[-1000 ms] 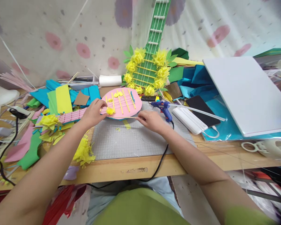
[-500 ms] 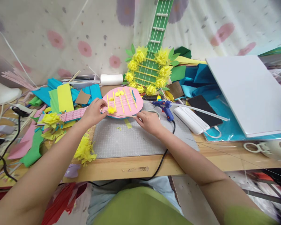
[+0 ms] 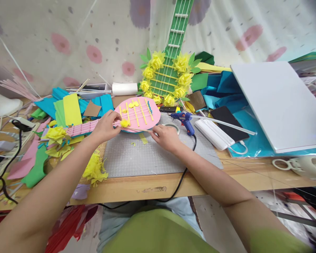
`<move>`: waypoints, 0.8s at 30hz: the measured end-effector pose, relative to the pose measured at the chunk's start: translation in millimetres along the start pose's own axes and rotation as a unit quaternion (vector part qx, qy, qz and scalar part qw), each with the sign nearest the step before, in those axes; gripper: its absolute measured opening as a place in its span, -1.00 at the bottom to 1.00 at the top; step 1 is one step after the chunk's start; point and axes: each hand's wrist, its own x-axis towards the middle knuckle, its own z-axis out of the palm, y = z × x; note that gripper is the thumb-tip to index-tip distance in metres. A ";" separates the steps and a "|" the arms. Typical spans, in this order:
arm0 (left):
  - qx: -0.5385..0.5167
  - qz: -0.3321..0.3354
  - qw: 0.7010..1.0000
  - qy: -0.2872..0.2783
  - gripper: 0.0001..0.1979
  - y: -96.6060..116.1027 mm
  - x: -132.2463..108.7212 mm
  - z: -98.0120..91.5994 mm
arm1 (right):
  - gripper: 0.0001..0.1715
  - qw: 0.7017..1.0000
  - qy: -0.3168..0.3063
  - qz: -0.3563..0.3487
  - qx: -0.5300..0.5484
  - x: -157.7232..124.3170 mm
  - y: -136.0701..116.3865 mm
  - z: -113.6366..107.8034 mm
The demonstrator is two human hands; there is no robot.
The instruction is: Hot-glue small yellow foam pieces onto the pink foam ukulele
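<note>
A pink paper guitar [image 3: 152, 117] lies on the desk, its neck to the left, with yellow strips and small yellow petals on its body. My left hand [image 3: 107, 126] is at the joint of neck and body, fingers closed by a small yellow paper flower [image 3: 124, 123]; what exactly they pinch is partly hidden. A thin wooden stick [image 3: 140, 130] is pinched in my right hand [image 3: 166, 137], its far end reaching toward the flower along the body's near edge. Under both hands lies a grey cutting mat [image 3: 137, 160].
A blue glue gun [image 3: 184, 121] with a black cord lies right of the guitar, beside a white power strip [image 3: 214, 134] and a black phone [image 3: 229, 123]. A green paper guitar [image 3: 164, 82] with yellow flowers leans behind. A white board [image 3: 281, 105] and yellow paper scraps [image 3: 94, 168] flank the mat.
Both hands stay in nearly the same place, the stick still held between them. The whole view has shifted very slightly.
</note>
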 end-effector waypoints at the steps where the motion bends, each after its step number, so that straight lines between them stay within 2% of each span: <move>1: 0.002 0.011 1.000 -0.002 -0.77 0.4 -0.1 0.8 | -0.64 1.000 0.003 -0.004 0.005 -0.1 2.8 -0.5; 5: 0.037 0.050 0.998 -0.004 -0.76 1.0 -0.1 6.2 | -0.64 1.000 0.015 -0.016 0.018 0.5 14.7 -4.1; 12: 0.062 0.035 0.997 0.016 -0.74 -4.0 2.0 18.1 | -0.64 1.000 0.014 -0.009 0.016 1.9 16.6 -6.9; 24: 0.065 0.027 0.997 0.024 -0.77 -8.6 3.8 21.6 | -0.62 1.000 0.017 -0.005 -0.003 4.8 21.4 -5.9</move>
